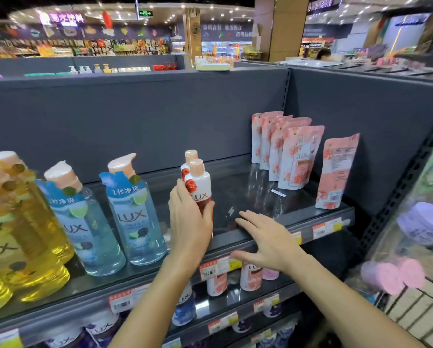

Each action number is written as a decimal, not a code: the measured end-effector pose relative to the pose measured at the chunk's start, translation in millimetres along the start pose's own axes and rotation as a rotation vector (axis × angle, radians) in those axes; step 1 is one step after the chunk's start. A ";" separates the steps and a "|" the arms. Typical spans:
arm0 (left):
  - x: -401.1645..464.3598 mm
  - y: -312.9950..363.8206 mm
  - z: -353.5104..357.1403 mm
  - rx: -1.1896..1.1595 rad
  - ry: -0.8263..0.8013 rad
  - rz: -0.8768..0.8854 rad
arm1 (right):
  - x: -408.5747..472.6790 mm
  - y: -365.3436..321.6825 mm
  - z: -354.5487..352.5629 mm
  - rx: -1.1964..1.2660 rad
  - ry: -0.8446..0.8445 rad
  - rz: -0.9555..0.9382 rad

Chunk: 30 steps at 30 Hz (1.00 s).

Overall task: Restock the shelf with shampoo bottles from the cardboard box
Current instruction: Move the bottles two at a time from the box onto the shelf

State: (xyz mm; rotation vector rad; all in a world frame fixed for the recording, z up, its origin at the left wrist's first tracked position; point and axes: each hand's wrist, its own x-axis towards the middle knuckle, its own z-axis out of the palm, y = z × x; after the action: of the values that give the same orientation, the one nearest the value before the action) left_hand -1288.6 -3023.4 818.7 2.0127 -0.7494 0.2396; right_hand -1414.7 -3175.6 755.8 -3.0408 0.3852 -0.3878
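Gripping the front bottle [199, 189] upright with my left hand [189, 222] to seat it on the shelf [260, 197], I rest my open, empty right hand [265, 237] on the edge for balance.

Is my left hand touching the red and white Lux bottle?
Touching: the head view shows the left hand with fingers and thumb wrapped round the red and white Lux bottle.

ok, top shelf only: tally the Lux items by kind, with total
Blue pump bottles: 2
Yellow pump bottles: at least 2; the left edge is blurred and cropped
Small red-and-white bottles: 2, the front one gripped by the left hand
Pink refill pouches: 5
Total: at least 11
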 end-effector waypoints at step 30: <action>-363.9 138.6 283.7 0.251 -1.203 1.363 | -498.2 -7.1 114.5 1.305 0.924 2.065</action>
State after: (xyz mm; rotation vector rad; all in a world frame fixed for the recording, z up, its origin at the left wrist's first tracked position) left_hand -1696.0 -3161.7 601.8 1.3399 -2.8800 -0.1818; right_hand -1851.0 -3041.0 525.9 -0.2559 1.7437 -0.9748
